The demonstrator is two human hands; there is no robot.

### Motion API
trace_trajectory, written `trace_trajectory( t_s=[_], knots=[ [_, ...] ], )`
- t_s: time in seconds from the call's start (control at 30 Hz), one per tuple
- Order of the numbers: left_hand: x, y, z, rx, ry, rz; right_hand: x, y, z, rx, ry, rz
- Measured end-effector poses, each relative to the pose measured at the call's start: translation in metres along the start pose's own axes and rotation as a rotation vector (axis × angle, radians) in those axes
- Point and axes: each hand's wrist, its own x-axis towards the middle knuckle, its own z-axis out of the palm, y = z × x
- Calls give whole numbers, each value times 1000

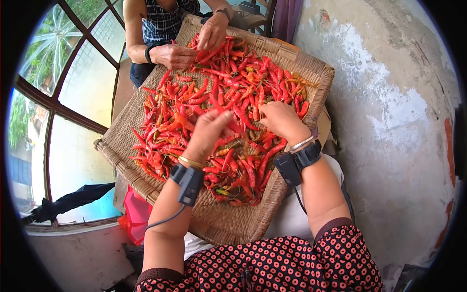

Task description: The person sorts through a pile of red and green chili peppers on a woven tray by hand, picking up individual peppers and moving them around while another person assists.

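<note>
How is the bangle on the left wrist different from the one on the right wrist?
The left bangle is gold; the right bangle is silver. The left bangle is over the chillies; the right bangle is by the woven tray rim. Each sits beside a black wrist strap.

Window (82, 87): arched, dark frame, pale panes; bright daylight, greenery outside.
Sill (82, 253): white, beneath it.
Wall (389, 121): rough grey plaster, white patches, reddish marks at right edge.
Chair (253, 17): wooden, far end, partly seen.
</note>
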Motion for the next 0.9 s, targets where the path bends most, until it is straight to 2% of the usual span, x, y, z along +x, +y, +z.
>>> trace_trajectory(
  t_s=[0.03, 0.07, 0.1, 0.17, 0.2, 0.3, 0.37, 0.43, 0.47, 0.5, 0.57, 0.67, 0.73, 0.83, 0.9],
  knots=[
    [7, 0, -13, -62, 13, 28, 0, 2, 2, -151, -20, -12],
    [18, -6, -27, -234, -8, 132, 1, 4, 5, -124, -84, -27],
    [15, 11, -15, -504, 109, 164, 0, 3, 6, -123, -87, -27],
    [15, 20, -16, -653, 306, 122, -1, 1, 8, -101, -273, -75],
    [16, 12, -20, -652, 308, 123, 1, -1, 10, -77, -362, -49],
    [11, -12, -25, -186, 125, -4, 5, -4, 17, -31, -404, -84],
    [11, -21, -14, 115, -50, -46, 7, -12, 16, -82, -465, -31],
    [12, -37, -5, 356, -93, 14, 7, -17, 19, -161, -467, 38],
    [12, -42, 0, 473, -76, 108, 8, -16, 24, -161, -466, 37],
    [12, -48, -1, 475, -77, 108, 10, -14, 30, -213, -452, 49],
    [14, -56, -3, 719, -133, 271, 12, -11, 35, -268, -434, 58],
    [11, -57, -4, 745, -116, 302, 9, -16, 32, -323, -356, 66],
    [11, -55, -3, 737, -106, 323, 11, -16, 31, -277, -303, 0],
    [12, -53, -1, 616, -47, 246, 16, -21, 26, -156, -235, 5],
    [16, -62, -3, 588, -45, 313, 16, -13, 35, -189, -198, -22]
  ],
)
